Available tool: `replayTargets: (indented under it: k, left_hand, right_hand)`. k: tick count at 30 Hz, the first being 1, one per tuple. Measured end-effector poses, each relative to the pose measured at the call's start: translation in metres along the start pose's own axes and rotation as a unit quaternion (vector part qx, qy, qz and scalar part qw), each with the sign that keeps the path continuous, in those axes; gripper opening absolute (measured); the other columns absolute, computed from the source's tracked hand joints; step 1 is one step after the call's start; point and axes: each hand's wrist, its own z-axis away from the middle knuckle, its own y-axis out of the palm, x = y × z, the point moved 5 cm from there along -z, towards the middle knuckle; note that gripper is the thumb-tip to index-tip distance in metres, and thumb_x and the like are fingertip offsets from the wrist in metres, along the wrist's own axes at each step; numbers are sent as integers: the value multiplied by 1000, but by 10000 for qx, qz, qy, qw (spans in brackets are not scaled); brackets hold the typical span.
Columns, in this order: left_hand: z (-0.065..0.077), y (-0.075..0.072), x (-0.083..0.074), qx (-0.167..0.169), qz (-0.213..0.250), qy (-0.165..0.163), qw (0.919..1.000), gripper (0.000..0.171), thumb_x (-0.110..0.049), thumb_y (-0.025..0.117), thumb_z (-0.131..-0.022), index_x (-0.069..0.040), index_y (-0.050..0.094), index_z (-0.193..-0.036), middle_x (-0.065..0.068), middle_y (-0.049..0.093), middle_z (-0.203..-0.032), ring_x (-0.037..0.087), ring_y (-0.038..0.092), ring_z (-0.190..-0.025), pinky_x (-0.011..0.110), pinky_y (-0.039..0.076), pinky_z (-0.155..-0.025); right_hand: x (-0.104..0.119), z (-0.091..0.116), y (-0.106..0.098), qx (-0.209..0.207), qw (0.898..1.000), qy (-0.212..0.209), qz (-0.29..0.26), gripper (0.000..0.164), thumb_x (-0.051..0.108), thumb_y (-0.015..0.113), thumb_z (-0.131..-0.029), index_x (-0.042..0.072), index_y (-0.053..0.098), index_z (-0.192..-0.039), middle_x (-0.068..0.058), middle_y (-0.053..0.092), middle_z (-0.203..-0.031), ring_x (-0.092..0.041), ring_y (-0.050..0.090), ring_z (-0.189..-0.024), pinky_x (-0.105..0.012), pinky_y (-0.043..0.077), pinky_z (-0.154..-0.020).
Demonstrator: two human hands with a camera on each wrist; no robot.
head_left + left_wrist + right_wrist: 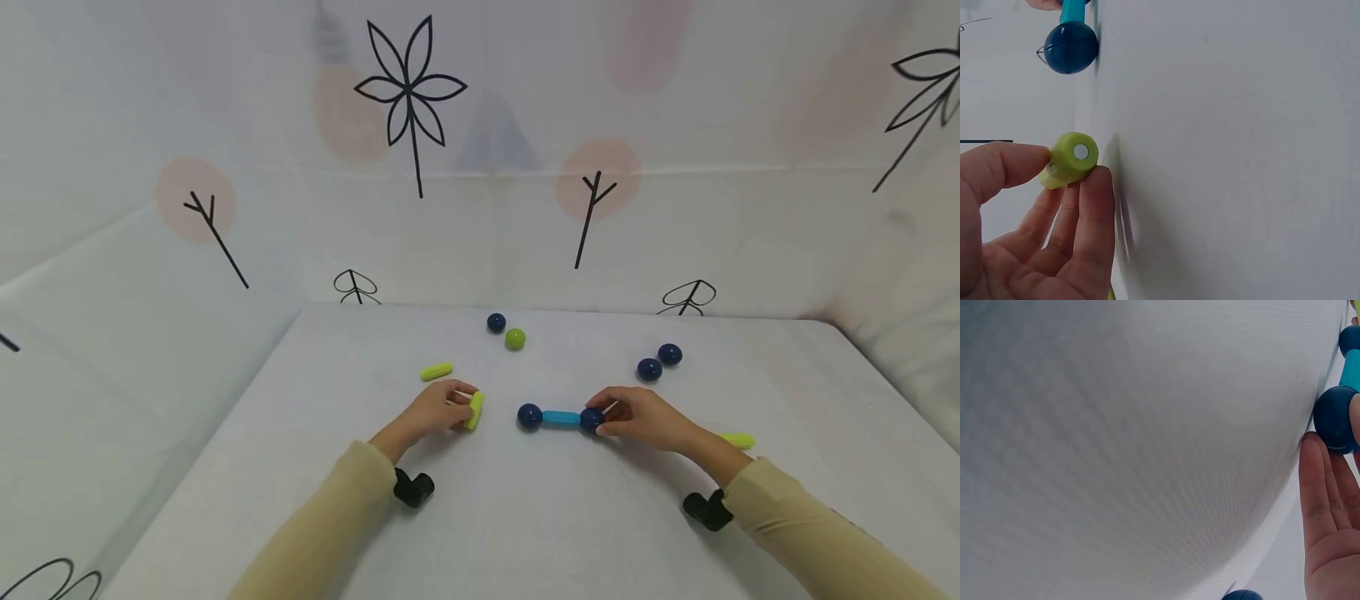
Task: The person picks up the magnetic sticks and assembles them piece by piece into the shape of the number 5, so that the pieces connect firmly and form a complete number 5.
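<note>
My left hand (441, 407) pinches a yellow-green rod (476, 411) between thumb and fingers, just over the white table. In the left wrist view a round silvery disc shows in the end of that rod (1071, 157). To its right lies a blue rod (561, 419) with a dark blue ball (529, 417) joined at its left end and a second dark blue ball (592, 419) at its right end. My right hand (637, 417) holds the right-end ball between thumb and fingers. A gap separates the yellow-green rod from the joined piece.
Another yellow-green rod (437, 372) lies beyond my left hand, and one more (738, 440) sits partly behind my right wrist. At the back are a dark blue ball (496, 322) and a green ball (515, 338). Two dark blue balls (649, 369) stand at back right.
</note>
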Motion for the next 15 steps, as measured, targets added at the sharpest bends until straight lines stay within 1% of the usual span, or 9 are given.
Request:
replayTargets:
  k: [3, 10, 15]
  left_hand:
    - [0, 4, 0, 69, 57, -4, 10000, 38, -10, 67, -92, -7, 62, -130, 9, 64, -111, 15, 65, -82, 28, 55, -71]
    - [4, 12, -5, 259, 186, 26, 9995, 37, -11, 70, -92, -6, 63, -129, 10, 64, -113, 16, 65, -88, 29, 57, -76]
    - [5, 19, -8, 330, 164, 38, 9993, 38, -11, 71, -92, -6, 63, -128, 10, 65, -113, 17, 65, -91, 29, 58, -78]
  right_hand:
    - [0, 0, 0, 8, 10000, -13, 5, 31, 4, 75, -87, -2, 65, -116, -13, 68, -111, -24, 66, -95, -33, 57, -82]
    - [-2, -1, 0, 16, 9999, -118, -24, 31, 5, 75, -88, -3, 64, -116, -13, 68, -110, -23, 65, -93, -26, 56, -76]
    - [-3, 0, 0, 7, 10000, -79, -60, 31, 4, 75, -88, -3, 65, -116, -12, 68, -109, -23, 65, -94, -26, 56, -76]
